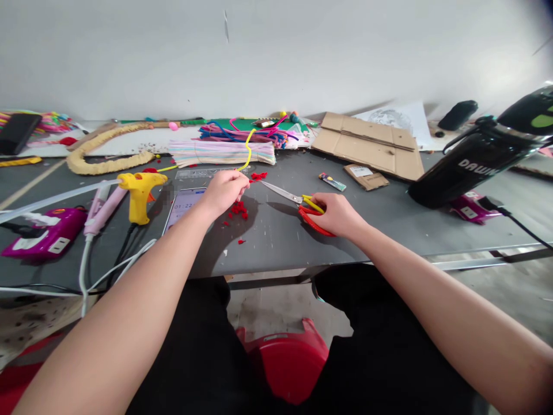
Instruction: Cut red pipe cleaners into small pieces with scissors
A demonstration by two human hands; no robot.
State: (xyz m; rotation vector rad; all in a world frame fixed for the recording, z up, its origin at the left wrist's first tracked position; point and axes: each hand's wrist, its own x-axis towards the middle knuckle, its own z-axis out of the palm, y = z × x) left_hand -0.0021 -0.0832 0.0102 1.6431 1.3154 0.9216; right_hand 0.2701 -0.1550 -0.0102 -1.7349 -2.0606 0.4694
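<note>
My left hand (228, 189) is closed, its fingers pinched together over the table. A bent yellow pipe cleaner (249, 151) rises from the top of this hand. Fuzzy red bits (259, 176) show just beyond the fingertips; whether they are held I cannot tell. My right hand (339, 214) grips scissors (281, 192) with yellow and red handles. Their pointed tip is close to the red bits, and the blades look together. More red clippings (238, 211) are scattered below my left hand. A phone (184, 206) lies partly hidden behind my left forearm.
A yellow glue gun (141, 193) and purple power strip (49, 233) with cables are at left. Behind my hands lies a pale pipe-cleaner bundle (220, 154). Flattened cardboard (367, 144) and a tall black bottle (475, 155) stand to the right. A red stool (289, 360) is below.
</note>
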